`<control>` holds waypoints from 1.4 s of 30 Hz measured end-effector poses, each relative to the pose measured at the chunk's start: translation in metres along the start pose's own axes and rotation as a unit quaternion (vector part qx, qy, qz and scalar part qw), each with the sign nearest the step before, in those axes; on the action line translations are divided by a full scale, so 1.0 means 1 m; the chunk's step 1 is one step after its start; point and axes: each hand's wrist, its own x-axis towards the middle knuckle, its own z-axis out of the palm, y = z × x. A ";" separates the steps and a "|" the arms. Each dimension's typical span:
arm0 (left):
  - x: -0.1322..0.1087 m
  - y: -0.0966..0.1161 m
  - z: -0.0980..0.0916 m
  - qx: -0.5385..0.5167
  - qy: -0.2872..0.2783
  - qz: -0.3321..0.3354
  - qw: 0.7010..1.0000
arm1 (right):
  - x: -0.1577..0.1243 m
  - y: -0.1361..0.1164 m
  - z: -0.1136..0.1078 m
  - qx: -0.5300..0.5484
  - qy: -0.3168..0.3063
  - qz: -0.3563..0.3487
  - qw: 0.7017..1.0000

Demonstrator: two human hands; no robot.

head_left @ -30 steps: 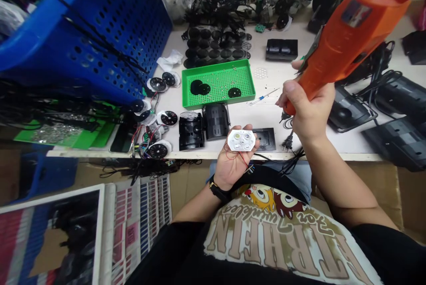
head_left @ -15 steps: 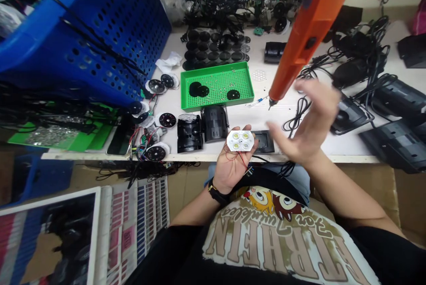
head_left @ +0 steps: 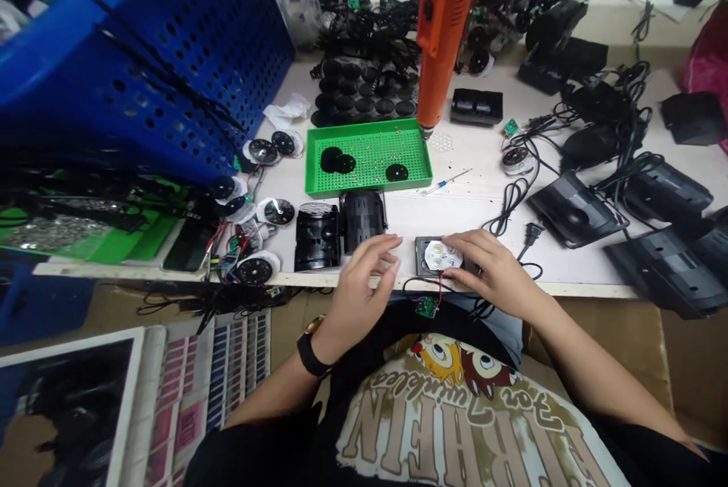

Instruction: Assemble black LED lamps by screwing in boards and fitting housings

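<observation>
My right hand (head_left: 489, 272) rests at the near table edge, with its fingers and thumb on a white LED board (head_left: 442, 254). The board lies on a black square plate (head_left: 424, 257), and red wires run from it down to a small green circuit board (head_left: 426, 306) hanging below the edge. My left hand (head_left: 364, 293) is beside them, fingers apart and holding nothing. An orange electric screwdriver (head_left: 444, 24) hangs well away from both hands, its tip just above the far corner of a green perforated tray (head_left: 364, 190).
Two black ribbed housings (head_left: 317, 237) stand just left of my left hand. A blue perforated crate (head_left: 171, 54) fills the far left. Black lamp housings (head_left: 572, 208), loose cables and a plug (head_left: 531, 230) lie to the right, with a small screwdriver (head_left: 447, 181) near the tray.
The LED board has gone from my left palm onto the black plate under my right hand. My right hand has let go of the orange screwdriver, which has swung farther away.
</observation>
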 end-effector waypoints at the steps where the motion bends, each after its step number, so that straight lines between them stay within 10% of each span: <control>1: 0.010 0.000 -0.010 0.042 0.006 0.032 0.999 | 0.001 0.001 0.000 -0.001 -0.009 0.004 1.000; 5: 0.081 -0.001 -0.045 0.199 -0.020 0.091 0.976 | 0.010 -0.002 -0.010 0.006 -0.010 0.022 1.000; 8: 0.151 -0.003 -0.053 0.262 -0.075 0.017 0.962 | 0.018 -0.007 -0.017 0.010 0.064 0.038 0.997; 12: 0.218 -0.015 -0.036 0.271 -0.122 -0.073 0.952 | 0.019 -0.011 -0.018 0.012 0.131 0.054 0.990; 17: 0.242 -0.033 -0.011 0.261 -0.131 -0.102 0.951 | 0.006 -0.010 -0.019 0.040 0.154 0.106 0.982; 25: 0.203 0.006 -0.020 0.123 -0.105 -0.074 0.984 | 0.028 -0.017 -0.023 0.137 0.280 0.120 0.943; 31: 0.103 0.038 -0.012 -0.146 -0.195 -0.018 0.970 | 0.052 -0.032 0.001 0.380 0.139 0.163 0.900; 42: 0.035 0.016 0.028 0.015 -0.045 0.092 0.995 | 0.036 -0.026 0.005 0.389 0.093 0.233 0.886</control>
